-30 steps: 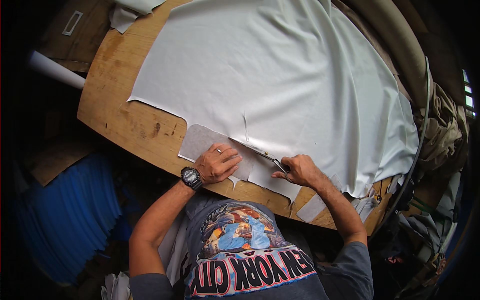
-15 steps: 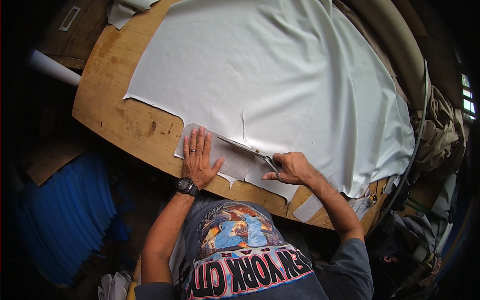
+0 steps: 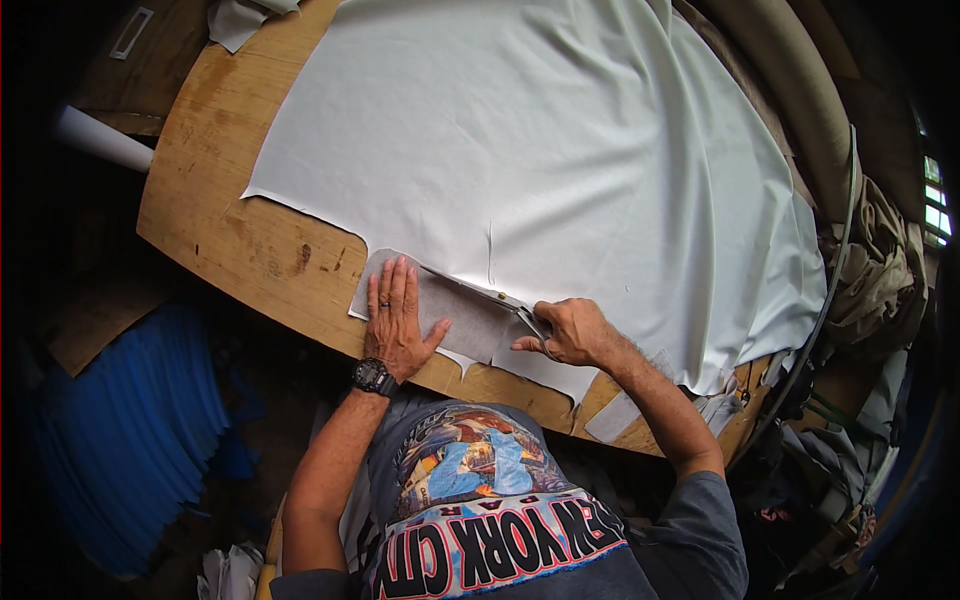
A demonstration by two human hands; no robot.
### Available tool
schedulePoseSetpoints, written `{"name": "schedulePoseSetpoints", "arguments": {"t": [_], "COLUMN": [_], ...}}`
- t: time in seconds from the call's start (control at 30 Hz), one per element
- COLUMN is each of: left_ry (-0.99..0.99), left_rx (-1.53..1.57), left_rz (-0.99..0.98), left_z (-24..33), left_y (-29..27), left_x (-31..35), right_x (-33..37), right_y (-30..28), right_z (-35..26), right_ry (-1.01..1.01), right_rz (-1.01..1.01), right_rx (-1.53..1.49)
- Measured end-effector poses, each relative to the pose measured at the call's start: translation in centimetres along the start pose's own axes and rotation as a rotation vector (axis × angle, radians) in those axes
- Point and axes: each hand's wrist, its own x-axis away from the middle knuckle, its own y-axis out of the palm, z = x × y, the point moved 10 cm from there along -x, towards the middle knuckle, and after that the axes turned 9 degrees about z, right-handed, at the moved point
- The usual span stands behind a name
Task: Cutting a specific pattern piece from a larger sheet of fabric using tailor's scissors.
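A large white sheet of material (image 3: 450, 130) covers much of the wooden table (image 3: 220, 200), its near edge cut in steps. Near that edge lies a thin grey piece (image 3: 462, 318) on top of the white. My left hand (image 3: 396, 328) rests flat on the grey piece, fingers stretched out and together. My right hand (image 3: 576, 332) grips the handles of metal scissors (image 3: 497, 295). Their blades lie in the white sheet along the far edge of the grey piece, tips pointing toward my left fingers. The blades look nearly closed.
A small pale scrap (image 3: 612, 416) lies at the table's near edge, right of my hands. White scraps (image 3: 238, 20) sit at the far left corner. Blue ribbed material (image 3: 135, 430) stands low at left. Rolled material (image 3: 790, 70) and bunched beige cloth (image 3: 880, 270) border the right.
The scissors and my right hand have moved a little left and farther along the grey piece's edge, and the blades have closed somewhat. My left hand stays in place.
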Motion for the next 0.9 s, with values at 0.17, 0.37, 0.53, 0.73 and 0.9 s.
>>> {"name": "schedulePoseSetpoints", "arguments": {"t": [0.17,0.37,0.53,0.73,0.9], "left_ry": [-0.003,-0.013,-0.010,-0.003,-0.011], "left_rx": [0.018,0.040,0.010,0.025,0.050], "left_rz": [0.021,0.057,0.025,0.066,0.060], "left_z": [0.0,-0.2,-0.1,-0.3,-0.2], "left_y": [-0.2,-0.5,-0.5,-0.5,-0.7], "left_x": [0.0,-0.1,-0.2,0.1,-0.1], "right_x": [-0.2,-1.5,-1.9,-2.9,-3.6], "right_y": [0.8,-0.6,0.5,-0.5,0.4], "right_z": [0.6,-1.7,-0.8,-3.4,-2.3], "right_ry": [0.005,-0.031,-0.037,-0.073,-0.025], "right_rz": [-0.049,0.062,0.019,0.046,0.010], "right_rx": [0.023,0.036,0.016,0.039,-0.001]}}
